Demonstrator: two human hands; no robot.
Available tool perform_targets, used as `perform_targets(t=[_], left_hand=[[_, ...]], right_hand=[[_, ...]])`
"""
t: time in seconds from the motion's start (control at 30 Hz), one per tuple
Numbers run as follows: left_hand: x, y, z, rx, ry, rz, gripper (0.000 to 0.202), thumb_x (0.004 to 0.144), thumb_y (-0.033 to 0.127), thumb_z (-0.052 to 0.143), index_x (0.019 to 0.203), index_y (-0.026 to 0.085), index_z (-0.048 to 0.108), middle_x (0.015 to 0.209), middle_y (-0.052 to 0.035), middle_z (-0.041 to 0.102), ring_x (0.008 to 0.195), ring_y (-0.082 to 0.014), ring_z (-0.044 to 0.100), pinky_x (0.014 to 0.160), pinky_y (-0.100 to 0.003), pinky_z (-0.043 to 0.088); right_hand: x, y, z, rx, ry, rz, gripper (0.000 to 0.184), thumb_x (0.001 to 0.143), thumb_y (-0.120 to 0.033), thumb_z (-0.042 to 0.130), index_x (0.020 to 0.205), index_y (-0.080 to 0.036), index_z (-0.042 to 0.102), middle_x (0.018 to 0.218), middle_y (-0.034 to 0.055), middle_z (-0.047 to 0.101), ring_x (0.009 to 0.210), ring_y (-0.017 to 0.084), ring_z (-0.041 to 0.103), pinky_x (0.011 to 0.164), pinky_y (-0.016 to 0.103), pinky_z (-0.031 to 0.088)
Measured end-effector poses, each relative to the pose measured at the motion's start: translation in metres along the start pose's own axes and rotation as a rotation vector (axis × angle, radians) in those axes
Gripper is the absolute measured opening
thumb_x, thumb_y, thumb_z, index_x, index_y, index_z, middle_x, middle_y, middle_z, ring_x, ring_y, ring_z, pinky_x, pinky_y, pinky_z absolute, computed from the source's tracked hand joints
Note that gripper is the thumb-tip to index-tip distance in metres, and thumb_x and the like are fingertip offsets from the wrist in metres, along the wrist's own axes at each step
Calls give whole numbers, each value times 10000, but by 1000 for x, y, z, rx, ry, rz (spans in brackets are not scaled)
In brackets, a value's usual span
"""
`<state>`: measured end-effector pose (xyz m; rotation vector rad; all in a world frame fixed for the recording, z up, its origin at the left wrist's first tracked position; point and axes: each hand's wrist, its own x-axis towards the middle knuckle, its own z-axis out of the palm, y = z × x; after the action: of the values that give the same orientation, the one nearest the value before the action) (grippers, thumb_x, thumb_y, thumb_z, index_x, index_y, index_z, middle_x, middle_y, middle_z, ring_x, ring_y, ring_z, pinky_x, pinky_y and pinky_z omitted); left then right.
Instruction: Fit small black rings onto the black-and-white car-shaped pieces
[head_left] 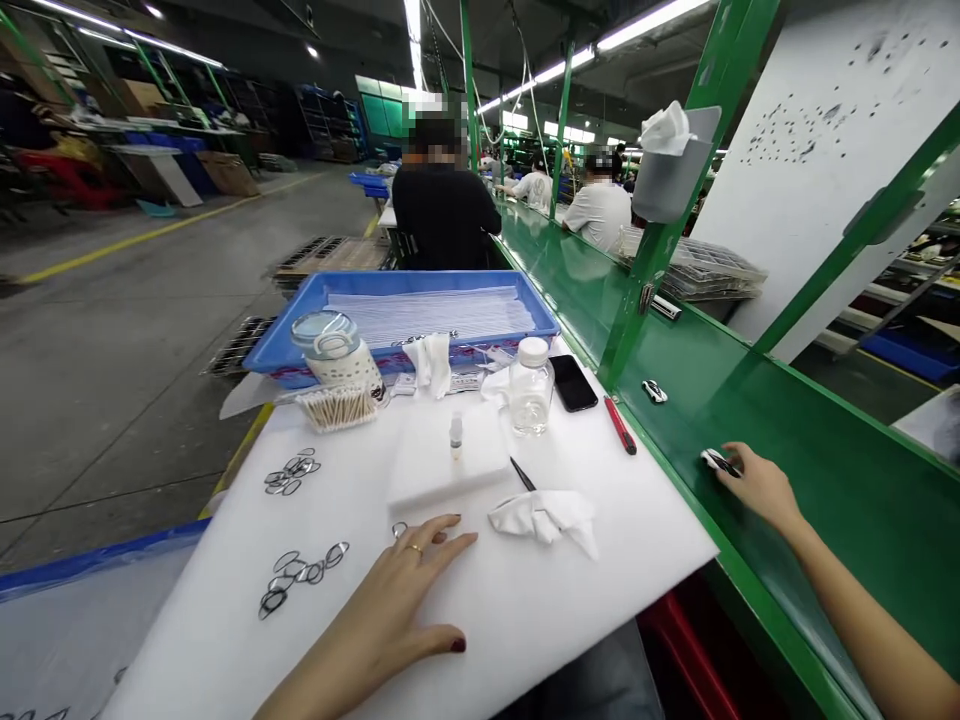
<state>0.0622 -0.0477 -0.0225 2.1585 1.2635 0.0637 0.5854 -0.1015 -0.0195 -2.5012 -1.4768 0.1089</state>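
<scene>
I see the left hand (pixel 405 590) spread wide over the white tabletop (pixel 525 605), nothing visible in it. Rightward, on the green conveyor (pixel 810 430), 1 white toy car (pixel 716 461) is held at its right end by the right hand (pixel 761 490); I'd pinch lightly. Its long axis slants down rightward; nose unclear.

We see ceiling tube lights (pixel 651 23) glaring above a dim background. Our white bench (pixel 555 600) looks bright; edges stretch.
</scene>
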Motion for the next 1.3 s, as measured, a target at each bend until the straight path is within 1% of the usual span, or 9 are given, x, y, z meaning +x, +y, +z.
perform_targets(t=[0.13, 0.37, 0.53, 0.73, 0.87, 1.03, 1.1, 1.2, 1.3], left_hand=[[3, -3, -1, -18, -13, 25, 708, 705, 338, 747, 1382, 334, 542, 1540, -65, 385, 1394, -370, 371, 1136, -516, 345], [-2, 11, -21, -210, -15, 28, 537, 750, 286, 693, 1282, 311, 614, 1489, -45, 446, 1373, -304, 414, 1150, -434, 336], [-7, 14, -29, -285, 30, 47, 510, 727, 301, 726, 1230, 277, 646, 1453, -50, 492, 1356, -292, 431, 1147, -410, 335], [-7, 10, -16, -163, 36, 67, 554, 752, 315, 728, 1292, 283, 613, 1486, -73, 462, 1337, -310, 444, 1117, -452, 363], [-7, 9, -8, -47, 78, 122, 616, 738, 381, 774, 1308, 262, 573, 1462, -97, 479, 1342, -330, 419, 1100, -489, 364], [-9, 12, -11, -2, 102, 171, 488, 614, 470, 869, 937, 200, 624, 1173, -76, 600, 1088, -296, 553, 922, -423, 472], [-10, 13, -13, -10, 121, 185, 435, 617, 478, 868, 821, 192, 611, 1098, -61, 611, 1026, -278, 564, 868, -390, 477], [-12, 16, -15, -44, 113, 212, 341, 688, 441, 836, 723, 184, 615, 1034, -47, 617, 984, -253, 576, 848, -355, 465], [-14, 18, -15, -99, 46, 261, 228, 759, 366, 794, 761, 189, 650, 1005, -36, 598, 911, -211, 601, 820, -325, 476]], right_hand=[[22, 30, 3, -66, -2, 60, 426, 817, -456, 527, 1087, -151, 654, 1116, 152, 703, 1001, 322, 655, 711, 366, 502], [131, -60, 39, -73, 19, 12, 463, 810, -317, 564, 1229, -125, 604, 1000, 183, 720, 941, 323, 690, 681, 358, 492], [147, -82, 44, -89, 75, 49, 410, 789, -235, 509, 1151, -83, 627, 849, 234, 707, 767, 374, 701, 528, 390, 471], [56, -102, 22, -37, 107, -309, 449, 883, -376, 478, 1296, -203, 511, 1178, 121, 670, 1072, 265, 643, 857, 373, 529], [-41, -187, 22, 187, -105, -1081, 348, 937, -214, 463, 1280, -212, 520, 1185, 109, 661, 1072, 225, 622, 934, 398, 498], [-93, -274, 42, 216, -292, -1507, 338, 919, -93, 472, 1204, -221, 601, 1236, 67, 665, 1153, 215, 602, 957, 382, 481], [-87, -287, 43, 364, -185, -1482, 258, 913, -106, 482, 1087, -213, 640, 1126, 67, 701, 1025, 196, 651, 878, 352, 510], [-64, -302, 35, 674, 80, -1032, 86, 882, -224, 578, 961, -194, 597, 917, 62, 691, 805, 183, 644, 727, 330, 525], [-45, -321, 33, 694, -6, -783, 438, 776, -367, 718, 1128, -178, 538, 1137, 121, 648, 912, 226, 639, 746, 366, 529]])
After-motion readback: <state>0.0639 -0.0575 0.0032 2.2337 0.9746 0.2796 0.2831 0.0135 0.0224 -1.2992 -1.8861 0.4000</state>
